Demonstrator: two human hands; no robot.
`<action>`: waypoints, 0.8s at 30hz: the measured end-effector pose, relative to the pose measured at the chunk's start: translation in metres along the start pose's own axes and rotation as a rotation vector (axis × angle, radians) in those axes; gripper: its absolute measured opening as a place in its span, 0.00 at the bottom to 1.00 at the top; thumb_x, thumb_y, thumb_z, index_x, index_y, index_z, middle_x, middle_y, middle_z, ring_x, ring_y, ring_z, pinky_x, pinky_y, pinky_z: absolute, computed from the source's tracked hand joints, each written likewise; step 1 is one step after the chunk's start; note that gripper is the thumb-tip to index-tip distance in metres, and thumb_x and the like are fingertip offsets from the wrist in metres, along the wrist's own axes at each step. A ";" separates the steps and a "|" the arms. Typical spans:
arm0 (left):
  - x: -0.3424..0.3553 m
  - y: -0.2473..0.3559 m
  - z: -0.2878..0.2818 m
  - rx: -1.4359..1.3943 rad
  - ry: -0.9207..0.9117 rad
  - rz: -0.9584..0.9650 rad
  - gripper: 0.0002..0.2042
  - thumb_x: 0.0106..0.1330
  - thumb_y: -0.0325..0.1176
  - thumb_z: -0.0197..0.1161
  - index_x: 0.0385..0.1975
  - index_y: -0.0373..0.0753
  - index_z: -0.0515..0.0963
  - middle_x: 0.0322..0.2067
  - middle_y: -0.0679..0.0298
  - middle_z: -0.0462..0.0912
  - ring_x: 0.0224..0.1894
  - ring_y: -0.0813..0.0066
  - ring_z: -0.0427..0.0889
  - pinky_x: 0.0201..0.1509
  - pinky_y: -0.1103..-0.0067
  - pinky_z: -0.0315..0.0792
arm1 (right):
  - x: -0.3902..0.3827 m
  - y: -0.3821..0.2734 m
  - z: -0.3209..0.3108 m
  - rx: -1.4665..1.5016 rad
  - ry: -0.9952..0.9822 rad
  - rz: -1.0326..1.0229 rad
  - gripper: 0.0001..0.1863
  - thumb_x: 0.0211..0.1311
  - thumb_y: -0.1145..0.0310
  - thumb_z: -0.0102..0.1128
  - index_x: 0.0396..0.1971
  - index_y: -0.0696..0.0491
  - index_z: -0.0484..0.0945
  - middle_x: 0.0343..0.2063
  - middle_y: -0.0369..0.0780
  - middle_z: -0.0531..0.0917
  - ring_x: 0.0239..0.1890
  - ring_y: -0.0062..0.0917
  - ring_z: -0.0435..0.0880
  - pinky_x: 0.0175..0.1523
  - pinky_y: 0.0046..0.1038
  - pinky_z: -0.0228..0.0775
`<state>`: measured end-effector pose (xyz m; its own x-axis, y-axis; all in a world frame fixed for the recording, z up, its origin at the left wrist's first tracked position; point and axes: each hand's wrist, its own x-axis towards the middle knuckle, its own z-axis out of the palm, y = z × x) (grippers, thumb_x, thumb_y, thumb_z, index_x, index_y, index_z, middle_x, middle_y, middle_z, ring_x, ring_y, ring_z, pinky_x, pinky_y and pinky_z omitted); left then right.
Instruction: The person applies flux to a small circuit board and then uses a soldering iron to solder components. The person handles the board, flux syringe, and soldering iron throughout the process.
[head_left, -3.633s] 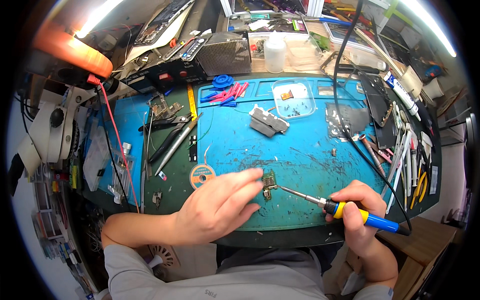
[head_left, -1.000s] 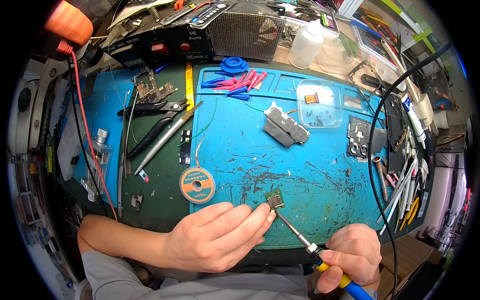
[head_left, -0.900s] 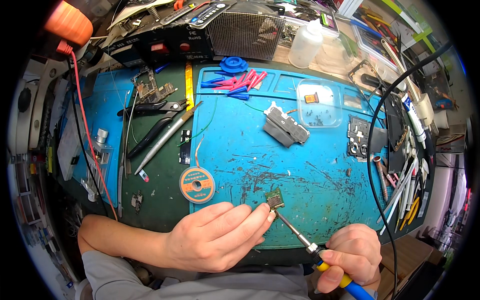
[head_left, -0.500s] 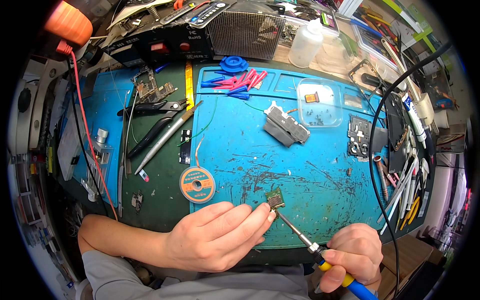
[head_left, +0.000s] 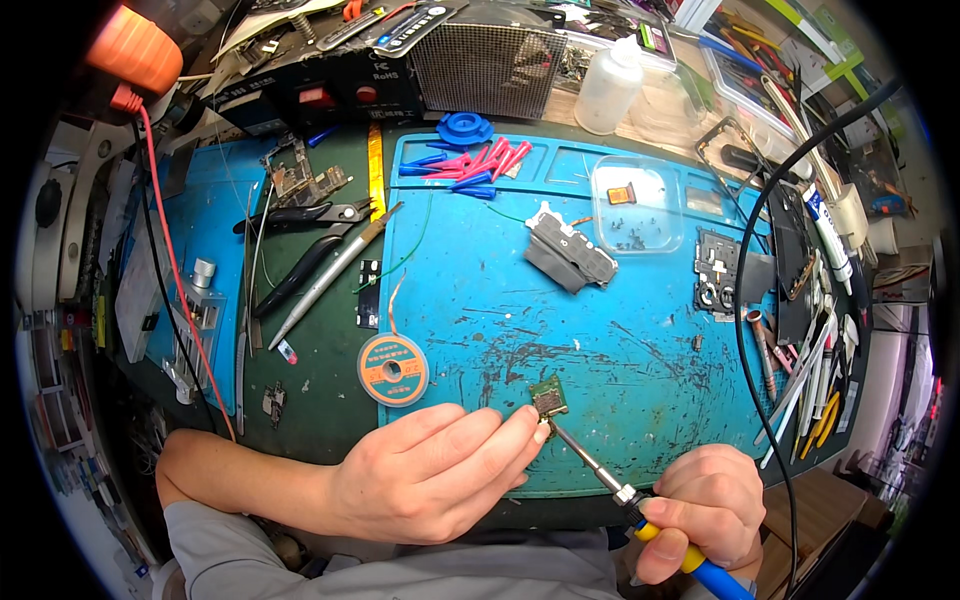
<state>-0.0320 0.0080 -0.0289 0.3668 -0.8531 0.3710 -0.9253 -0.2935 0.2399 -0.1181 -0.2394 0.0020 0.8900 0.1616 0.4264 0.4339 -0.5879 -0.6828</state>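
Note:
My left hand point(head_left: 435, 475) has its fingertips closed at the lower edge of a small green circuit board point(head_left: 549, 394), gripping it on the blue mat point(head_left: 600, 320); the thumb is hidden. In my right hand point(head_left: 700, 515) is a yellow-and-blue soldering iron point(head_left: 690, 560), angled up leftward, its metal tip at the board's bottom edge beside my left fingertips. An orange-labelled spool point(head_left: 393, 370) lies just above my left hand.
A grey module point(head_left: 568, 252), a clear box point(head_left: 640, 205) and pink and blue cones point(head_left: 480, 160) lie farther back. Pliers point(head_left: 310, 265) sit left; several tools point(head_left: 820, 370) crowd the right. A squeeze bottle point(head_left: 608, 90) stands behind. A black cable point(head_left: 748, 370) hangs at right.
Since the oldest frame the view has shifted, both hands sit lower in it, and the iron slants more steeply. Over the last second little has visibly moved.

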 end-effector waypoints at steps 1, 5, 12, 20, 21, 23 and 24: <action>0.000 0.000 0.000 0.001 -0.002 0.000 0.16 0.56 0.31 0.67 0.43 0.32 0.85 0.50 0.59 0.82 0.42 0.73 0.80 0.42 0.79 0.75 | 0.000 0.000 0.000 0.000 -0.005 -0.002 0.07 0.64 0.63 0.59 0.30 0.51 0.76 0.19 0.31 0.73 0.16 0.21 0.76 0.23 0.25 0.72; 0.000 0.000 -0.001 0.002 -0.008 0.001 0.16 0.55 0.30 0.67 0.43 0.32 0.85 0.50 0.58 0.82 0.42 0.73 0.79 0.42 0.78 0.75 | 0.000 0.001 -0.001 -0.003 -0.013 -0.004 0.07 0.64 0.64 0.59 0.30 0.51 0.76 0.19 0.31 0.73 0.16 0.21 0.76 0.23 0.25 0.72; -0.001 0.000 -0.001 0.007 -0.010 0.001 0.16 0.55 0.30 0.67 0.44 0.32 0.85 0.50 0.58 0.82 0.42 0.73 0.79 0.42 0.78 0.75 | -0.001 0.005 -0.004 0.057 -0.025 -0.064 0.09 0.66 0.62 0.59 0.31 0.51 0.76 0.18 0.31 0.73 0.16 0.21 0.76 0.22 0.25 0.70; -0.001 0.000 -0.001 -0.006 -0.013 -0.004 0.16 0.55 0.30 0.68 0.44 0.32 0.85 0.50 0.58 0.82 0.42 0.73 0.80 0.42 0.78 0.75 | -0.004 0.007 -0.002 0.043 0.014 -0.054 0.09 0.66 0.61 0.59 0.32 0.51 0.76 0.19 0.31 0.73 0.17 0.20 0.76 0.23 0.25 0.71; -0.002 0.000 -0.001 -0.005 -0.014 -0.007 0.16 0.55 0.30 0.68 0.44 0.32 0.85 0.50 0.58 0.82 0.42 0.73 0.80 0.42 0.78 0.75 | -0.005 0.010 -0.001 0.060 0.004 -0.074 0.09 0.66 0.61 0.59 0.31 0.51 0.76 0.19 0.31 0.73 0.17 0.20 0.76 0.23 0.25 0.71; -0.001 0.000 -0.001 -0.007 -0.014 -0.002 0.16 0.55 0.30 0.68 0.44 0.32 0.85 0.50 0.58 0.82 0.42 0.73 0.80 0.42 0.78 0.75 | -0.007 0.013 0.006 0.096 0.100 -0.105 0.10 0.63 0.63 0.63 0.30 0.55 0.80 0.16 0.30 0.72 0.14 0.19 0.74 0.18 0.22 0.67; 0.000 0.000 -0.001 -0.007 -0.013 0.001 0.16 0.55 0.30 0.68 0.44 0.32 0.85 0.50 0.58 0.82 0.42 0.73 0.80 0.42 0.78 0.75 | -0.007 0.014 0.008 0.113 0.149 -0.121 0.11 0.61 0.65 0.65 0.29 0.58 0.83 0.15 0.30 0.72 0.13 0.18 0.73 0.16 0.20 0.64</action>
<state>-0.0320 0.0087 -0.0285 0.3648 -0.8590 0.3593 -0.9249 -0.2899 0.2461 -0.1174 -0.2425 -0.0152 0.8034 0.1019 0.5866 0.5569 -0.4772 -0.6798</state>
